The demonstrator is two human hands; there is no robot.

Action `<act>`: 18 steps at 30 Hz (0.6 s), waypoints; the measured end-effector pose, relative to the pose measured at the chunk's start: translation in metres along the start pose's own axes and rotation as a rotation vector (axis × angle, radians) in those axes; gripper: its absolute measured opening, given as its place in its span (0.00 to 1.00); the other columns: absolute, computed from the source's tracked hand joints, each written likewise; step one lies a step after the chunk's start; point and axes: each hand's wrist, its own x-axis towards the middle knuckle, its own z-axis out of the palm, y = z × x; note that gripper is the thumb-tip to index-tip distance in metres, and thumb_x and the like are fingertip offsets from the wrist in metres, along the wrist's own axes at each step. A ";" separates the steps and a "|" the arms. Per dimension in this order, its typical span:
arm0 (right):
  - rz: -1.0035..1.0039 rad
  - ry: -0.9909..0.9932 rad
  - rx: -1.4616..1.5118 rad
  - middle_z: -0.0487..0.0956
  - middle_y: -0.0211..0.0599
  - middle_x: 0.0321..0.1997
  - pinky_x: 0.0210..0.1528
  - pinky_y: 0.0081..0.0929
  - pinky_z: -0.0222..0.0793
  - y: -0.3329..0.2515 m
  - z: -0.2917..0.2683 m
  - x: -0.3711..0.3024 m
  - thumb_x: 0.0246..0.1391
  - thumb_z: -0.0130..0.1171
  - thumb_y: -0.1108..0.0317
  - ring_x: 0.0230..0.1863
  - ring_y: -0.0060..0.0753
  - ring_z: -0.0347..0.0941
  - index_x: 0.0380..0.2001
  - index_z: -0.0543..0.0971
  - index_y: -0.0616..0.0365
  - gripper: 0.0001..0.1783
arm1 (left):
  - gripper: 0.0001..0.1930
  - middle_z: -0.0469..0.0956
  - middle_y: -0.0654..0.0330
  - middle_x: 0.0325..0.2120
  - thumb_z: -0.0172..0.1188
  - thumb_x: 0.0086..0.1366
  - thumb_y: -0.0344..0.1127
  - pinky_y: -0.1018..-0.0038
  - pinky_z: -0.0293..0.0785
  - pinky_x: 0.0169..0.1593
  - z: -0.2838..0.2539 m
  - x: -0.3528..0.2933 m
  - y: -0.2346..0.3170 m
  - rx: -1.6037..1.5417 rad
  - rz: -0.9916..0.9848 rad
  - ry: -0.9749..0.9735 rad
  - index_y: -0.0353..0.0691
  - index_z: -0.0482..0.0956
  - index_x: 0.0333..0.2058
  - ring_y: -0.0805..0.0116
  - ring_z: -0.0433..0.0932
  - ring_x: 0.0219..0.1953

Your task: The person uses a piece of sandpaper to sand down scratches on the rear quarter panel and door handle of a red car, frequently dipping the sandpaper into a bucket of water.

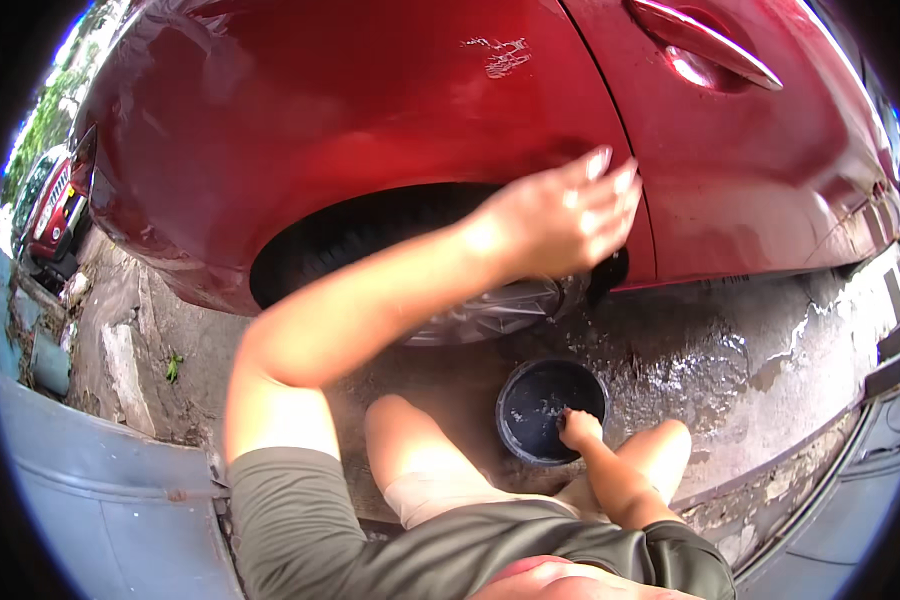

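My left arm stretches up across the view. At its end my left hand [570, 215] is over the red car [370, 90], near the seam between the front fender and the door. Its fingers look loosely bent and apart, somewhat blurred, and nothing shows in them. Lower down, a round black bucket [525, 445] stands on the ground between my knees. My right hand [580, 431] reaches over the bucket's near right rim, its fingers closed. Something small and dark shows at the fingertips, too small to name. Streaks of water or suds [505, 58] cling to the fender.
A front wheel [490, 312] sits under the fender, partly behind my arm. The concrete beside the bucket is wet [690, 370]. Grey-blue metal panels [100, 490] stand at the lower left and right. Another red vehicle [50, 210] is at the far left.
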 end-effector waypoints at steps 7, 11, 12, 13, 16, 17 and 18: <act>0.126 -0.033 0.039 0.87 0.53 0.48 0.56 0.52 0.81 -0.001 -0.006 0.002 0.64 0.56 0.59 0.51 0.58 0.85 0.58 0.81 0.50 0.21 | 0.36 0.61 0.70 0.77 0.61 0.67 0.63 0.54 0.45 0.81 -0.048 -0.016 -0.102 0.065 -0.180 -0.147 0.74 0.67 0.73 0.65 0.56 0.79; 0.181 -0.038 0.137 0.86 0.56 0.52 0.59 0.53 0.80 -0.009 -0.010 -0.001 0.63 0.54 0.65 0.55 0.60 0.84 0.62 0.79 0.50 0.24 | 0.57 0.31 0.56 0.82 0.33 0.65 0.87 0.53 0.28 0.82 -0.114 -0.090 -0.172 0.400 -0.673 -0.436 0.57 0.35 0.81 0.57 0.29 0.83; 0.194 -0.040 0.143 0.86 0.56 0.52 0.59 0.53 0.80 -0.006 -0.010 0.000 0.63 0.54 0.65 0.55 0.60 0.84 0.62 0.79 0.50 0.24 | 0.59 0.37 0.52 0.82 0.31 0.64 0.88 0.53 0.32 0.82 -0.126 -0.094 -0.188 0.270 -0.837 -0.374 0.51 0.39 0.81 0.52 0.35 0.83; 0.160 -0.025 0.200 0.85 0.57 0.53 0.60 0.52 0.79 -0.015 -0.002 0.002 0.62 0.55 0.67 0.56 0.59 0.83 0.62 0.80 0.49 0.24 | 0.60 0.41 0.47 0.81 0.33 0.65 0.87 0.53 0.35 0.82 -0.140 -0.108 -0.211 0.380 -0.878 -0.281 0.44 0.43 0.80 0.49 0.39 0.83; 0.128 -0.033 0.253 0.85 0.56 0.55 0.62 0.51 0.79 -0.010 0.006 0.007 0.60 0.56 0.69 0.58 0.59 0.82 0.63 0.80 0.48 0.26 | 0.58 0.42 0.42 0.80 0.38 0.70 0.81 0.55 0.34 0.83 -0.132 -0.087 -0.228 0.344 -0.897 -0.255 0.35 0.42 0.79 0.48 0.38 0.83; 0.100 -0.067 0.249 0.85 0.54 0.56 0.63 0.51 0.78 -0.008 0.007 0.010 0.59 0.57 0.70 0.58 0.59 0.82 0.63 0.80 0.48 0.27 | 0.58 0.42 0.40 0.80 0.39 0.72 0.79 0.55 0.34 0.83 -0.124 -0.073 -0.228 0.326 -0.883 -0.244 0.31 0.42 0.79 0.48 0.38 0.83; 0.097 -0.058 0.256 0.85 0.54 0.56 0.63 0.51 0.78 -0.007 0.010 0.014 0.59 0.57 0.70 0.58 0.59 0.82 0.63 0.80 0.48 0.27 | 0.57 0.41 0.39 0.80 0.39 0.73 0.76 0.57 0.32 0.83 -0.118 -0.053 -0.223 0.304 -0.847 -0.215 0.27 0.42 0.78 0.48 0.38 0.83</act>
